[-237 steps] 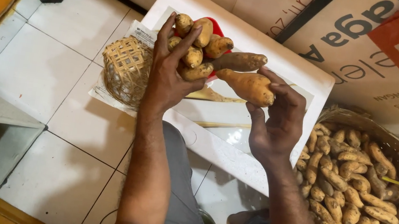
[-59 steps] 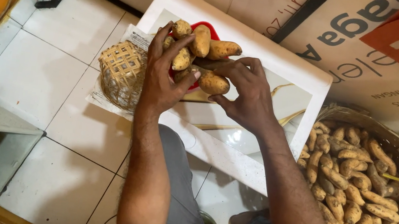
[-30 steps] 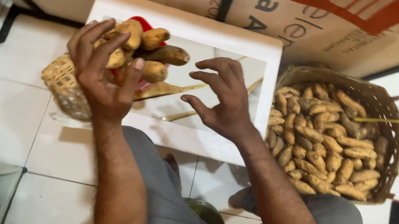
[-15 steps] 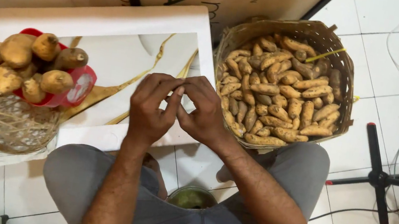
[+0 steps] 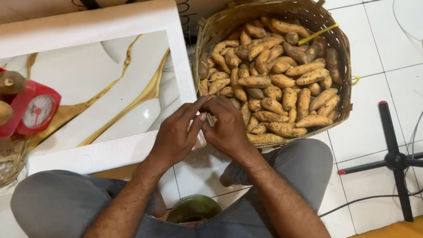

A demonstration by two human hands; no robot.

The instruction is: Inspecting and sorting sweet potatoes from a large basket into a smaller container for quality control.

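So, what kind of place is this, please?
Probably a small produce shop or home sorting spot: a woven basket full of sweet potatoes, a red weighing scale on a white table, and a tiled floor.

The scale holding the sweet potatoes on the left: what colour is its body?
Red, with a round white dial; the scale shows in the head view, the only view.

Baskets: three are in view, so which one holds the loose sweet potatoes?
The big basket right of the white table, beside both hands; the others show only woven sides.
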